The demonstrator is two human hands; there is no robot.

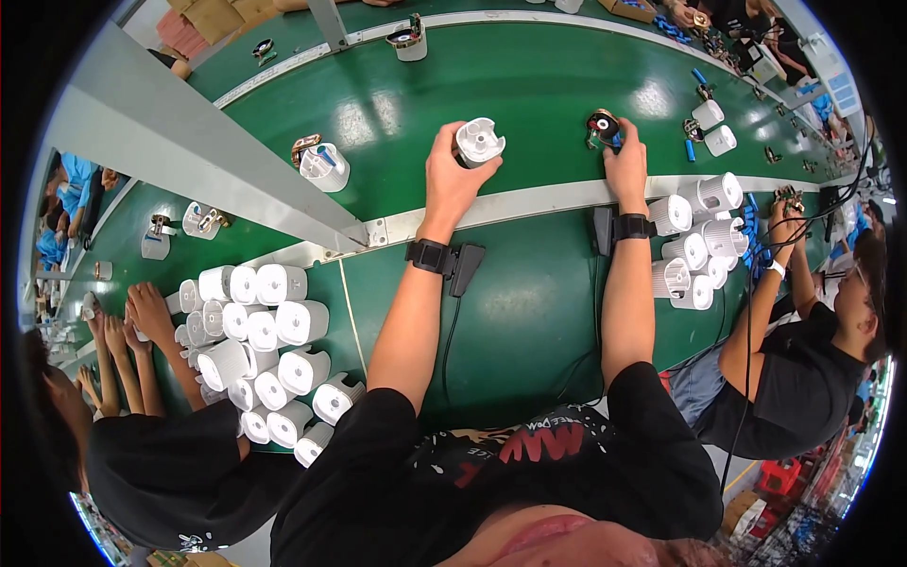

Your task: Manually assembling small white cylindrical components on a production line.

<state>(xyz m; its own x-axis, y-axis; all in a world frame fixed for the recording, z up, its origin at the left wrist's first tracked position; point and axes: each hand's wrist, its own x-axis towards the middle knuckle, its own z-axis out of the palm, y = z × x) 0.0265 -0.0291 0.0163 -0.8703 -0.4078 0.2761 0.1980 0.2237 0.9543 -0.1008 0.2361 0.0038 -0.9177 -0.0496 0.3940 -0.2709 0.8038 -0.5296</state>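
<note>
Head view: left hand [452,178] wrapped around a white cylindrical housing [479,142], lifted just above the green conveyor belt [529,85]. Right hand [625,163] clenched on a small black motor part [602,125] with blue wiring, resting on the belt. White housings [699,236] piled beside the right wrist; more white housings [265,350] heaped at lower left. Grey beam [198,161] crossing left.
</note>
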